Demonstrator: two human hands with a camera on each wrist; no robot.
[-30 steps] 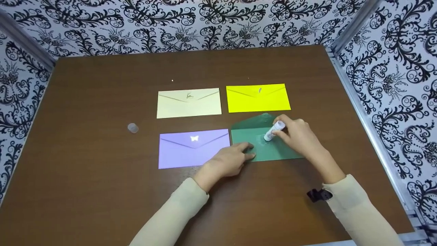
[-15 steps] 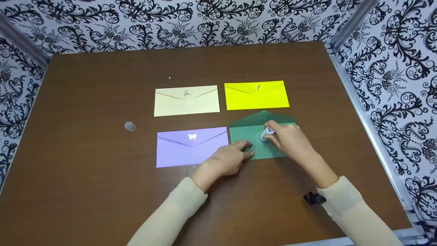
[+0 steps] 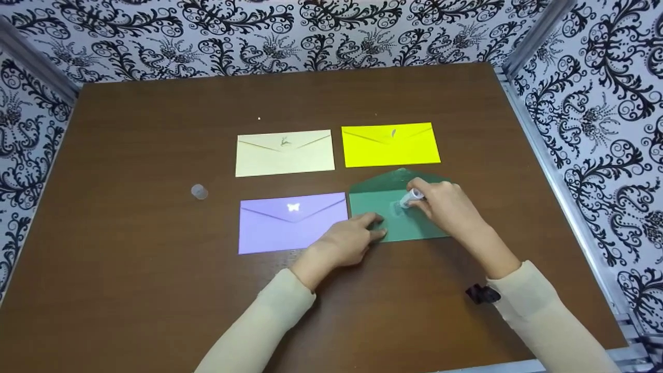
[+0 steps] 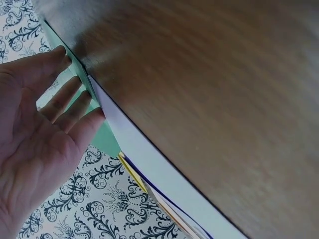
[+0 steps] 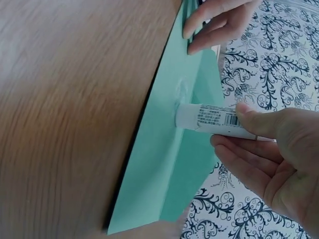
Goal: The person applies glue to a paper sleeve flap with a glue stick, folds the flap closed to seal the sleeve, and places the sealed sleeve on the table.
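long cream sleeves (image 3: 269,321), black wrist strap (image 3: 483,294)

The green envelope (image 3: 386,215) lies flat on the brown table (image 3: 155,129), its pointed flap open and turned away from the person, just right of a lilac envelope (image 3: 290,223). The glue stick (image 3: 412,197), a white tube with a barcode label, leans tilted with its tip seemingly touching the envelope's body below the flap fold.

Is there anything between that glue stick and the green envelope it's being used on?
Nothing visible. The right hand grips the glue stick, whose tip meets the green envelope directly. The left hand only presses the envelope's near-left corner, off to the side.
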